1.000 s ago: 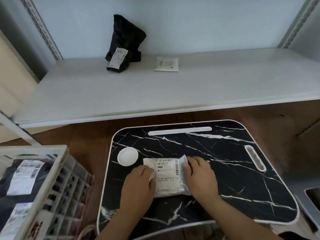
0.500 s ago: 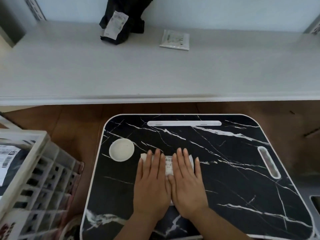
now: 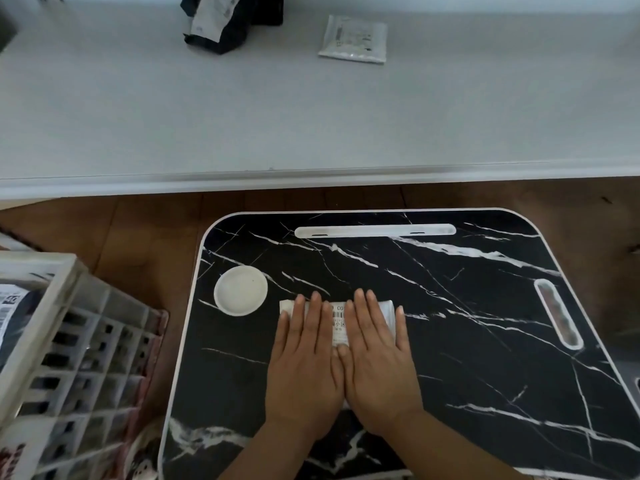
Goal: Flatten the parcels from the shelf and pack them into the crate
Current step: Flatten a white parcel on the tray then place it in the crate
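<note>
A small white parcel (image 3: 338, 322) with a barcode label lies on the black marble-pattern lap table (image 3: 450, 306). My left hand (image 3: 306, 362) and my right hand (image 3: 375, 358) lie side by side on it, palms down, fingers straight, pressing it flat and hiding most of it. On the grey shelf (image 3: 311, 116) behind stand a crumpled black parcel (image 3: 232, 22) with a white label and a flat white parcel (image 3: 353, 39). The grey slatted crate (image 3: 52, 358) sits at the left, with a dark labelled parcel (image 3: 14, 306) inside.
A round white dish (image 3: 240, 289) sits on the table just left of the hands. The table has a white slot (image 3: 374, 230) along its far edge and an oval handle hole (image 3: 557, 313) at the right. Brown wooden floor shows between table, shelf and crate.
My hands went from holding the white parcel's sides to lying flat on top of it, fingers straight. The view has tilted down and moved closer to the shelf.
</note>
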Demonstrator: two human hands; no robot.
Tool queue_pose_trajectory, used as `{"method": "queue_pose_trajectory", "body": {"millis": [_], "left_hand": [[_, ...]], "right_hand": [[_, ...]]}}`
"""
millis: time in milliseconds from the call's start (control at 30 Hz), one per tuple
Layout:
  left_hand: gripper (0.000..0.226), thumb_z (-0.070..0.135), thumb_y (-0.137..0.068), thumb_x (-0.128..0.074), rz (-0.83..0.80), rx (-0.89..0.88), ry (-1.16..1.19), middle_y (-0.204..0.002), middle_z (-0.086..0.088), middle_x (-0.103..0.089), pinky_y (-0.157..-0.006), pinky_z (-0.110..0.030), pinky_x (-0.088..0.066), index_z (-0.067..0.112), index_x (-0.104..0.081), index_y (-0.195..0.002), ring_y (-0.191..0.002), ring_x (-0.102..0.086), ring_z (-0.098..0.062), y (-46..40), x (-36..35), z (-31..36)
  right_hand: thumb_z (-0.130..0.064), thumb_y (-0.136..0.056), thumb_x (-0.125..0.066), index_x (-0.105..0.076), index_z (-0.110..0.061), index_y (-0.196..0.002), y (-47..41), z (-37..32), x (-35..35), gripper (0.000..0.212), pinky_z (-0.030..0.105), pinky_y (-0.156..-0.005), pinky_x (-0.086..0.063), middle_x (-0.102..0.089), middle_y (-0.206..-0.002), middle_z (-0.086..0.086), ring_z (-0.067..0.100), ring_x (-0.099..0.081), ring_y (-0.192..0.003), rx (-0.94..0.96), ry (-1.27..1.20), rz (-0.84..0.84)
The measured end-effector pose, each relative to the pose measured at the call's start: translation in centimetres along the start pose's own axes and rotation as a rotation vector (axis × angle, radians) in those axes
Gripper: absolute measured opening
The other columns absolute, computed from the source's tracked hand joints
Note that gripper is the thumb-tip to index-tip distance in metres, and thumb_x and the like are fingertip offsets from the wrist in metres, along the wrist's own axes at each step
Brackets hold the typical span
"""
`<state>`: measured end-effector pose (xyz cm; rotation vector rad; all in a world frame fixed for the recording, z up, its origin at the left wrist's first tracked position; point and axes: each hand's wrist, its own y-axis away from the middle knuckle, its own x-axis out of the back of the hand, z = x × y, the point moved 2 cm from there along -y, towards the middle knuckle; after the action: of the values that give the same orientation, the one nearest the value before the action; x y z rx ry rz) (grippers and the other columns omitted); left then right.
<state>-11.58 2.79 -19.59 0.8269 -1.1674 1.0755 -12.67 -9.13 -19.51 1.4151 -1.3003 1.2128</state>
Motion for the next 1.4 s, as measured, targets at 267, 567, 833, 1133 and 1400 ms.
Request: {"method": "queue_pose_trajectory", "body": {"millis": [267,567,833,1133,1400], "left_hand": [[0.057,0.032,-0.096,-0.027,0.003,-0.013,0.032,-0.154,-0.012,-0.029,-0.113,-0.044,-0.02,0.005,-0.035,-0.145,-0.145,-0.022,-0.027,-0.2,-0.3,-0.2],[0.081,0.065,-0.095,-0.017,-0.093,0.014,-0.067,-0.156,-0.012,-0.024,-0.113,-0.043,-0.017,0.005,-0.029,-0.148,-0.144,-0.024,-0.026,0.5,0.5,-2.6],[0.084,0.067,-0.094,-0.018,-0.111,0.054,-0.094,-0.155,-0.015,-0.025,-0.112,-0.048,-0.018,0.004,-0.025,-0.149,-0.144,-0.023,-0.029,0.4,0.3,-2.5],[0.084,0.067,-0.094,-0.017,-0.207,0.082,-0.044,-0.154,-0.015,-0.027,-0.112,-0.047,-0.015,0.004,-0.027,-0.148,-0.143,-0.026,-0.029,0.4,0.8,-2.4],[0.081,0.042,-0.087,-0.062,-0.05,0.569,0.445,-0.155,-0.011,-0.024,-0.112,-0.037,-0.03,0.01,-0.022,-0.15,-0.139,-0.03,-0.026,1.0,5.5,-2.3]], "right_hand": [[-0.036,-0.101,-0.023,-0.033,-0.009,-0.148,-0.2,0.2,-0.1,0.055,0.048,-0.115,-0.011,-0.026,-0.157,0.006,0.021,-0.019,-0.147,0.008,-0.064,-0.022],[-0.062,-0.098,-0.002,-0.003,-0.017,-0.154,0.5,2.2,1.1,0.072,0.046,-0.117,0.005,0.008,-0.162,-0.002,0.011,0.011,-0.148,0.018,-0.092,-0.13],[-0.063,-0.097,-0.001,0.0,-0.009,-0.153,0.2,2.5,0.7,0.078,0.046,-0.116,0.002,0.009,-0.161,0.008,0.018,0.009,-0.149,-0.017,-0.056,-0.205],[-0.061,-0.095,0.006,0.004,-0.009,-0.153,0.8,3.8,1.7,0.078,0.049,-0.114,0.002,0.005,-0.162,0.01,0.015,0.009,-0.147,-0.028,0.041,-0.292],[-0.036,-0.084,-0.071,-0.041,-0.007,-0.141,2.2,2.0,4.9,0.071,0.035,-0.108,-0.037,-0.043,-0.14,0.009,0.023,-0.044,-0.125,-0.675,-0.665,-0.004]]}}
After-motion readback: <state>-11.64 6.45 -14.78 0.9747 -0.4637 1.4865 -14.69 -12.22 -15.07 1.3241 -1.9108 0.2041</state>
